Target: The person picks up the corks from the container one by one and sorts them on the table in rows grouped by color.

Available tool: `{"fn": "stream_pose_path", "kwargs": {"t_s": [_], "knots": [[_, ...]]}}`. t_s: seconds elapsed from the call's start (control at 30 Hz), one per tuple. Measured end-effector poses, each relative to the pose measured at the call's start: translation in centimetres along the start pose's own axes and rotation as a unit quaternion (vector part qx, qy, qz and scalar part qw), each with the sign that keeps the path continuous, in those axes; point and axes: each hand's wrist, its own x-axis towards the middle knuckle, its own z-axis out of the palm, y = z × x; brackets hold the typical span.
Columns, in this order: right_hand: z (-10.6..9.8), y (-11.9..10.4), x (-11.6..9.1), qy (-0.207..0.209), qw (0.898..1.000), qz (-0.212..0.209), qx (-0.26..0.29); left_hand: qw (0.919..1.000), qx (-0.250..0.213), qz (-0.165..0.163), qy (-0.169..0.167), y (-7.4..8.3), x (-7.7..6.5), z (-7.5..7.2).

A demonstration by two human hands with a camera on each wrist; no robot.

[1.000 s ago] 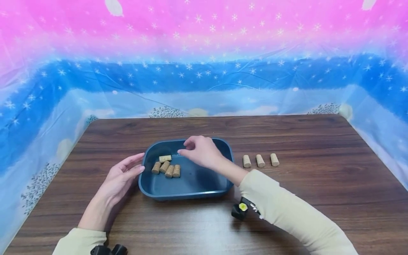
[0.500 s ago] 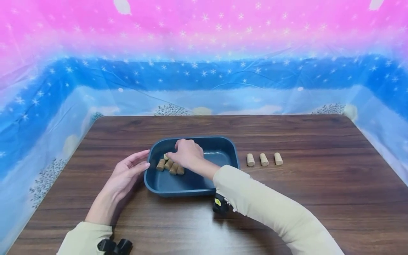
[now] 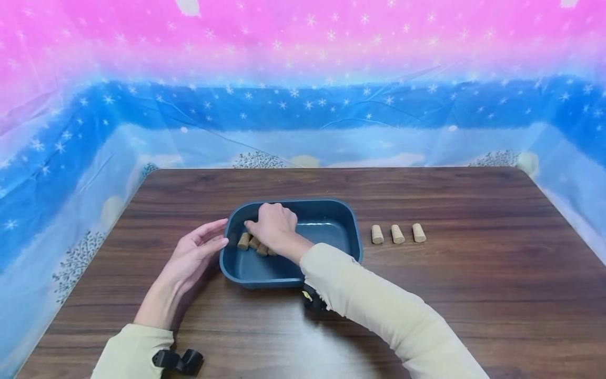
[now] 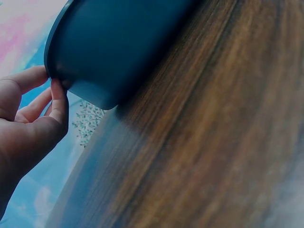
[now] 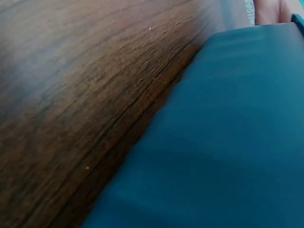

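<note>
Head view, nearest first: two cream sleeves, the left one (image 3: 134,351) behind the left fingers and the right one (image 3: 374,297) slanting back from the right fingers, with a black wrist device (image 3: 177,361) under the left wrist and another (image 3: 313,298) under the right. All around lies the wood-grain tabletop (image 3: 454,300).

Further out, the left hand (image 3: 189,258) has its fingers extended and slightly spread, thumb apart; the left wrist view shows their tips touching the end wall of a dark blue basin (image 3: 265,284) just below its rim. This rounded rectangular basin stands flat, directly beside the left fingers and beneath the right ones.

The right hand (image 3: 275,229) reaches down inside the basin, thumb toward the left hand. Its own knuckles hide the other fingers, so whether they pinch anything cannot be told. Brown corks (image 3: 243,241) lie just beside and under these fingers, at the end nearer the left hand; four show, partly covered.

Well to the right of the right fingers, outside the basin, three tapered corks (image 3: 397,234) sit in a spaced row. Farthest beyond both sets of fingers hangs a pink-and-blue snowflake cloth (image 3: 331,105).
</note>
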Motion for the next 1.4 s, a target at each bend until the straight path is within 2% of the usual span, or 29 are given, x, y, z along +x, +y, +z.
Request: {"fn": "stream_pose_path", "kwargs": {"t_s": [0.27,0.43,0.7,0.9,1.2,1.4], "knots": [[0.4,-1.0,0.4,-0.011,0.999,0.011,-0.052,0.9999,-0.011,-0.003,0.005,-0.1,0.2,0.0],[0.5,-1.1,0.4,-0.015,0.999,0.022,-0.047,1.0000,-0.009,-0.001,0.002,-0.2,0.2,0.1],[-0.2,-0.6,0.2,-0.014,1.000,0.006,0.022,0.9999,-0.006,-0.005,0.006,-0.1,0.1,0.1],[-1.4,-0.1,0.2,-0.026,0.996,-0.014,0.080,0.9999,-0.015,-0.005,0.006,-0.1,0.1,0.0],[-3.6,2.3,0.1,-0.058,0.981,-0.029,0.184,0.9998,-0.020,0.000,0.006,-0.2,0.5,0.2],[-4.8,3.5,-0.2,-0.073,0.963,-0.049,0.256,0.9998,-0.016,0.000,0.010,-0.2,0.2,0.1]]}}
